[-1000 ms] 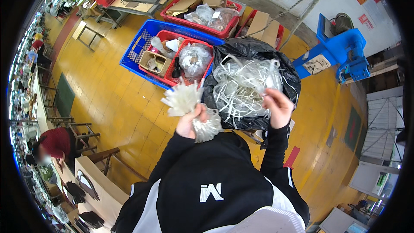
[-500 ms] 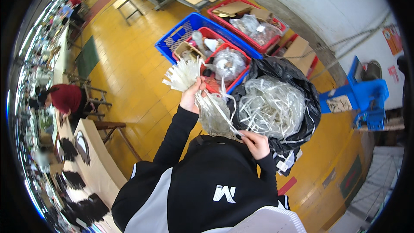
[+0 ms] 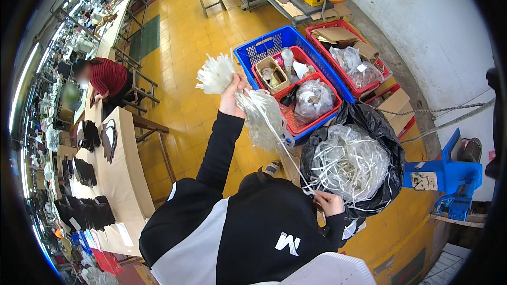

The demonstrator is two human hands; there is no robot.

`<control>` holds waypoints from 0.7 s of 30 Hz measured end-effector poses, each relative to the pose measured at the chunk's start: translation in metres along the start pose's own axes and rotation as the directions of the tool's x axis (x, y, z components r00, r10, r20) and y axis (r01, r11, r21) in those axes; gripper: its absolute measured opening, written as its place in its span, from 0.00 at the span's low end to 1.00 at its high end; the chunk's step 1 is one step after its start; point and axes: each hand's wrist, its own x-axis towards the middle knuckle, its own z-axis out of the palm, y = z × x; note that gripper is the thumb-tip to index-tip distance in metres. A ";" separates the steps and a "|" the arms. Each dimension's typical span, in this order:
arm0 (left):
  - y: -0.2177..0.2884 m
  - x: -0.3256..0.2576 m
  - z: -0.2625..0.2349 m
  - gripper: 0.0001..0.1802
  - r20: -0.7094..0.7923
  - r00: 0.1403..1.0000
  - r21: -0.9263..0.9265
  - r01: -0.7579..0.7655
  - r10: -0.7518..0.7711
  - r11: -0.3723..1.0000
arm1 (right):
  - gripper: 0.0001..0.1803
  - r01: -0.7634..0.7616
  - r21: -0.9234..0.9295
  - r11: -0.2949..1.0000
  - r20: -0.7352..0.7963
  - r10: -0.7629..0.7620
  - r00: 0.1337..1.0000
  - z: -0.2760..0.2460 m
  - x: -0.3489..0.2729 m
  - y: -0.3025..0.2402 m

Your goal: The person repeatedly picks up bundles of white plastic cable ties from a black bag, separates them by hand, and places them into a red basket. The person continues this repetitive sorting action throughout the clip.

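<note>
From where I stand, the left hand (image 3: 233,95) is closed firmly round the neck of a bundle of pale plastic strips (image 3: 261,119), its cut ends fanning out to the far left and the rest hanging to the right. One thin strip (image 3: 275,132) slants down from it to the right hand (image 3: 329,203), whose fingertips pinch its near end beside the black bag (image 3: 392,145).

So the bundle is gathered and this strip is drawn out. It hasn't parted from the bunch, and I can't tell whether it is knotted there. The bundle is up in the air, left of the bag and not in it; the bag holds a loose tangle (image 3: 348,161). The blue crate (image 3: 330,73) stands beyond, untouched.
</note>
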 end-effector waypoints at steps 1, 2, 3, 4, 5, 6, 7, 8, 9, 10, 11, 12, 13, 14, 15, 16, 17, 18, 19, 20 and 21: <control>0.003 -0.002 -0.002 0.09 0.017 1.000 -0.026 -0.013 0.013 1.000 | 0.09 0.017 -0.059 0.998 -0.050 -0.020 0.999 -0.002 0.002 0.001; 0.003 -0.003 -0.002 0.09 0.052 0.999 -0.045 0.009 -0.007 0.999 | 0.08 0.059 -0.022 0.998 -0.180 -0.062 0.982 0.002 0.008 0.018; 0.001 -0.004 -0.001 0.09 0.027 1.000 -0.020 0.011 -0.011 1.000 | 0.07 0.295 -0.124 0.947 -0.331 -0.320 0.888 0.002 0.017 0.036; -0.002 -0.007 -0.001 0.09 -0.001 1.000 0.007 0.012 -0.012 1.000 | 0.09 0.181 -0.033 0.983 -0.381 -0.180 0.907 -0.005 0.021 0.041; -0.005 -0.010 0.000 0.10 -0.031 0.999 0.037 0.017 -0.016 0.999 | 0.10 0.064 0.068 0.996 -0.417 -0.030 0.908 -0.011 0.024 0.035; -0.010 -0.013 0.000 0.10 -0.026 0.999 0.063 0.029 -0.027 0.998 | 0.12 0.081 0.252 0.964 -0.475 0.050 0.878 -0.017 0.030 0.028; -0.014 -0.020 0.003 0.10 -0.025 0.997 0.059 0.077 -0.076 0.995 | 0.13 0.107 0.426 0.898 -0.515 0.143 0.845 -0.026 0.036 0.011; -0.019 -0.028 0.010 0.11 -0.021 0.992 0.053 0.127 -0.126 0.990 | 0.14 0.161 0.532 0.832 -0.520 0.171 0.837 -0.032 0.040 -0.008; -0.025 -0.034 0.016 0.11 -0.009 0.984 0.047 0.181 -0.180 0.982 | 0.15 0.219 0.625 0.750 -0.530 0.200 0.824 -0.037 0.044 -0.028; -0.038 -0.035 0.002 0.11 0.137 0.969 0.016 0.203 -0.204 0.979 | 0.16 0.281 0.606 0.744 -0.552 0.139 0.822 -0.038 0.049 -0.045; -0.049 -0.040 0.000 0.11 0.148 0.950 0.038 0.272 -0.275 0.962 | 0.16 0.332 0.562 0.757 -0.589 0.084 0.804 -0.035 0.053 -0.066; -0.060 -0.046 0.003 0.12 0.154 0.929 0.080 0.328 -0.337 0.941 | 0.15 0.371 0.509 0.777 -0.588 -0.001 0.809 -0.031 0.059 -0.073; -0.071 -0.053 0.008 0.12 0.154 0.905 0.124 0.380 -0.396 0.917 | 0.14 0.398 0.419 0.816 -0.586 -0.092 0.805 -0.025 0.063 -0.087; -0.080 -0.060 0.013 0.12 0.182 0.881 0.143 0.416 -0.437 0.898 | 0.11 0.404 0.336 0.851 -0.525 -0.187 0.831 -0.020 0.066 -0.097; -0.086 -0.068 0.016 0.13 0.203 0.857 0.165 0.448 -0.474 0.879 | 0.09 0.407 0.124 0.905 -0.469 -0.308 0.827 -0.017 0.066 -0.115; -0.092 -0.074 0.018 0.16 0.201 0.842 0.167 0.475 -0.501 0.864 | 0.07 0.368 0.075 0.927 -0.377 -0.315 0.871 -0.013 0.064 -0.129; -0.099 -0.079 0.021 0.16 0.177 0.841 0.160 0.488 -0.511 0.858 | 0.09 0.429 -0.004 0.903 -0.368 -0.400 0.839 -0.003 0.068 -0.125; -0.104 -0.083 0.023 0.17 0.151 0.841 0.154 0.500 -0.520 0.852 | 0.08 0.417 -0.045 0.908 -0.337 -0.407 0.849 0.002 0.067 -0.123; -0.107 -0.086 0.022 0.18 0.115 0.845 0.146 0.506 -0.523 0.850 | 0.08 0.412 -0.081 0.908 -0.294 -0.416 0.860 0.006 0.065 -0.123; -0.109 -0.087 0.020 0.18 0.118 0.838 0.136 0.518 -0.533 0.844 | 0.08 0.391 -0.141 0.909 -0.236 -0.415 0.879 0.006 0.063 -0.124; -0.111 -0.086 0.018 0.17 0.121 0.831 0.126 0.530 -0.543 0.839 | 0.08 0.373 -0.202 0.906 -0.178 -0.408 0.895 0.004 0.059 -0.127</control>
